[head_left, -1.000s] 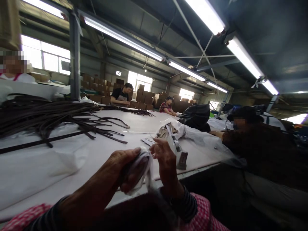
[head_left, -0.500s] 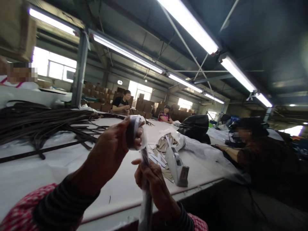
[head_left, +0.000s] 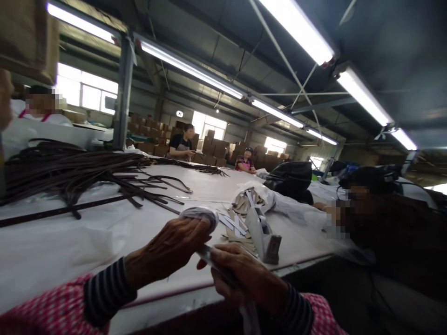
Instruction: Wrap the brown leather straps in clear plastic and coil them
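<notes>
My left hand (head_left: pixel 171 246) is closed around a coiled belt (head_left: pixel 206 213) in a clear plastic sleeve, its pale, shiny top showing above the fingers. From the coil, the sleeved length runs down to my right hand (head_left: pixel 246 274), whose fingers and thumb are wrapped round it. The sleeve's loose tail (head_left: pixel 249 318) hangs below that hand at the table's front edge. Both hands are over the near side of the white table (head_left: pixel 206 186). Just beyond my right hand stands a grey tape dispenser (head_left: pixel 263 237).
Dark brown belts (head_left: pixel 80 167) lie heaped on the left. Beige and white strips (head_left: pixel 240 228) spill from a plastic bag (head_left: pixel 272 197) behind the dispenser. A co-worker (head_left: pixel 377 218) sits close on the right, near a black bag (head_left: pixel 291 179). Other people work farther back.
My left hand has lowered and turned its back upward over the coil. My right hand has shifted right, and the sleeved length now slants. The view has swung slightly left.
</notes>
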### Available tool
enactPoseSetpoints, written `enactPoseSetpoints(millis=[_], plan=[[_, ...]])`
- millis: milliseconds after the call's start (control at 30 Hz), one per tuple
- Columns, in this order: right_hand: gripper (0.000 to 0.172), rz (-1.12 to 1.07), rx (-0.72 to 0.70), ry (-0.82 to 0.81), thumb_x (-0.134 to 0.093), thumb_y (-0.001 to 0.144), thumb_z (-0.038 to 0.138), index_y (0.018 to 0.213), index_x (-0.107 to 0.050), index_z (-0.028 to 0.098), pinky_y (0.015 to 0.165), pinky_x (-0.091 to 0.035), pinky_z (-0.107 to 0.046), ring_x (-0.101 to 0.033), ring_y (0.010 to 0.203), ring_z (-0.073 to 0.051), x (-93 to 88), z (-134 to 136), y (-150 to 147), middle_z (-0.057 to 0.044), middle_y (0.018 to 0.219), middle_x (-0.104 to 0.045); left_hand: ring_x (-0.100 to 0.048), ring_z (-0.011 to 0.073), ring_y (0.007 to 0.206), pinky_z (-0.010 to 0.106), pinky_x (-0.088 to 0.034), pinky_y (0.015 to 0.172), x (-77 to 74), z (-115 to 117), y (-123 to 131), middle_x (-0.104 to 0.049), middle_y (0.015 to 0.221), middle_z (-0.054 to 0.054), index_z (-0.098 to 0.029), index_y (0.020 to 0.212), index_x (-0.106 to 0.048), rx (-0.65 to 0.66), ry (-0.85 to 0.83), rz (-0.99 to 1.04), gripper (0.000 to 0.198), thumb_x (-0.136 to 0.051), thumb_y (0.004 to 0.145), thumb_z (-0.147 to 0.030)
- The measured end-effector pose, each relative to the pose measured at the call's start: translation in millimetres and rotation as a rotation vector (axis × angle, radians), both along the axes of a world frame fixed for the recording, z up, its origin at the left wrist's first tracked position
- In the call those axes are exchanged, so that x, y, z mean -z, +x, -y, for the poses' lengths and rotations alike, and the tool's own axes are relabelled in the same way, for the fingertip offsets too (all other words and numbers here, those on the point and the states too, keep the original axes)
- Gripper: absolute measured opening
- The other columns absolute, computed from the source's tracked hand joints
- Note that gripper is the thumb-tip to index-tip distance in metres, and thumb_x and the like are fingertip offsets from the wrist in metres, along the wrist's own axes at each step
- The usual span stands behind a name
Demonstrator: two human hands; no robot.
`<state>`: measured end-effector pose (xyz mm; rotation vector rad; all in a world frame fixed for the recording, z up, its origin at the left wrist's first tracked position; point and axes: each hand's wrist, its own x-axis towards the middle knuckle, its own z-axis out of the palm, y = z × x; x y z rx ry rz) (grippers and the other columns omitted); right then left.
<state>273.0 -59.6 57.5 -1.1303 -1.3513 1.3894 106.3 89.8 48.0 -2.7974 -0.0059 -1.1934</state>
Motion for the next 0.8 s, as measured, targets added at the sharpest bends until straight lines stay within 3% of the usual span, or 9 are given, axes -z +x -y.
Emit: enactPoseSetpoints(millis=[67, 167, 333, 500, 633, 733, 800], plan=[[0.040, 0.107, 0.028, -0.038, -0.065, 0.095, 0.054, 0.091, -0.065, 0.014, 0.034, -0.024, -0.016, -0.037, 0.036, -0.005, -5.7, -1.4, 14.5, 0.006, 0.052, -0.052, -0.054, 0.0181, 0.063, 0.032, -0.032, 0.061, 14.3, 0.8, -15.4, -0.062, 0.078, 0.002, -0.021, 0.094, -0.053, -0.016, -0.025, -0.096, 0.016, -0.050, 0.104, -0.033], [0.037, 0.176, 0.086, 0.006, -0.078, 0.085, 0.047, 0.098, -0.067, 0.014, 0.040, -0.020, -0.017, -0.033, 0.044, -0.005, -8.8, -12.0, 30.1, 0.010, 0.054, -0.042, -0.059, 0.0205, 0.068, 0.031, -0.034, 0.062, 28.3, 3.7, -34.8, -0.065, 0.083, 0.002, -0.021, 0.093, -0.053, -0.102, -0.129, -0.213, 0.029, -0.060, 0.098, -0.049], [0.037, 0.484, 0.095, 0.228, -0.085, 0.079, 0.045, 0.101, -0.074, 0.017, 0.052, -0.030, -0.023, -0.041, 0.055, -0.009, 9.1, -34.3, 39.8, 0.008, 0.059, -0.050, -0.058, 0.0177, 0.061, 0.031, -0.026, 0.058, 36.8, -4.6, -45.8, -0.063, 0.075, 0.000, -0.022, 0.082, -0.051, -0.202, -0.300, -0.353, 0.026, -0.056, 0.099, -0.041], [0.020, 0.839, 0.100, 0.485, -0.074, 0.094, 0.039, 0.100, -0.077, 0.020, 0.066, -0.040, -0.027, -0.055, 0.070, -0.014, 36.9, -54.3, 38.7, 0.001, 0.076, -0.064, -0.052, 0.0156, 0.057, 0.028, -0.024, 0.057, 44.6, -22.2, -39.3, -0.058, 0.064, -0.003, -0.022, 0.072, -0.048, -0.260, -0.429, -0.404, 0.020, -0.060, 0.087, -0.030], [0.007, 1.063, 0.159, 0.716, -0.073, 0.095, 0.027, 0.095, -0.074, 0.020, 0.084, -0.044, -0.034, -0.058, 0.095, -0.021, 62.1, -74.0, 34.9, -0.005, 0.098, -0.071, -0.050, 0.0149, 0.054, 0.028, -0.026, 0.056, 52.5, -26.0, -25.4, -0.057, 0.061, -0.002, -0.021, 0.066, -0.044, -0.165, -0.467, -0.511, 0.023, -0.061, 0.081, -0.028], [0.026, 1.144, 0.077, 0.791, -0.070, 0.097, 0.021, 0.122, -0.068, 0.025, 0.089, -0.043, -0.035, -0.057, 0.102, -0.021, 81.1, -84.8, 34.2, -0.005, 0.111, -0.070, -0.052, 0.0157, 0.055, 0.029, -0.031, 0.057, 57.7, -28.9, -17.8, -0.061, 0.066, -0.001, -0.022, 0.070, -0.050, -0.045, -0.405, -0.525, 0.015, -0.060, 0.080, -0.027], [0.033, 1.154, 0.009, 0.806, -0.064, 0.100, 0.018, 0.132, -0.062, 0.027, 0.085, -0.043, -0.033, -0.057, 0.098, -0.020, 91.9, -88.8, 35.4, -0.003, 0.109, -0.069, -0.056, 0.0172, 0.058, 0.029, -0.034, 0.058, 61.7, -32.6, -15.9, -0.066, 0.071, -0.001, -0.023, 0.085, -0.060, 0.009, -0.385, -0.520, 0.005, -0.059, 0.081, -0.025]])
